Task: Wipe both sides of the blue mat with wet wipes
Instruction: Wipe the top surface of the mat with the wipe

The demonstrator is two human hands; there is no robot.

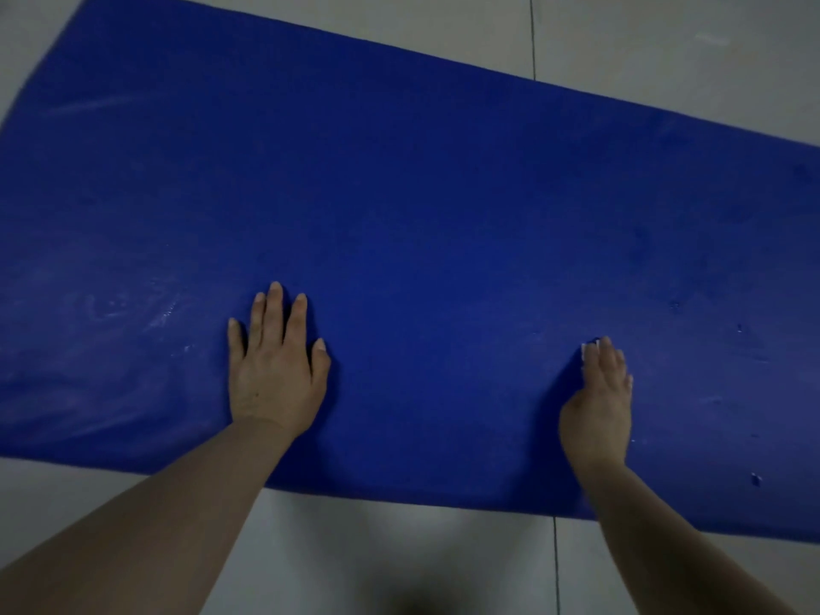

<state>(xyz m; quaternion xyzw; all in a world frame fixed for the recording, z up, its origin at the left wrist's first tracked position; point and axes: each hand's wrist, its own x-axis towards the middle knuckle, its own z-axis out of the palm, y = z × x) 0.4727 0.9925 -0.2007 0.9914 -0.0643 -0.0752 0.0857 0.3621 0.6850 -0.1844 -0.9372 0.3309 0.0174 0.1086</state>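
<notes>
The blue mat (421, 206) lies flat on the floor and fills most of the head view, running from the upper left to the right edge. My left hand (275, 370) rests palm down on it near its front edge, fingers straight and spread. My right hand (601, 401) presses flat on the mat further right, with a white wet wipe (588, 347) under it. Only a small corner of the wipe peeks out beside the fingertips. Pale smears show on the mat's left part.
Pale grey floor tiles (399, 548) surround the mat, with a dark grout line (555, 565) in front and another behind the mat. A few small white specks lie on the mat's right part.
</notes>
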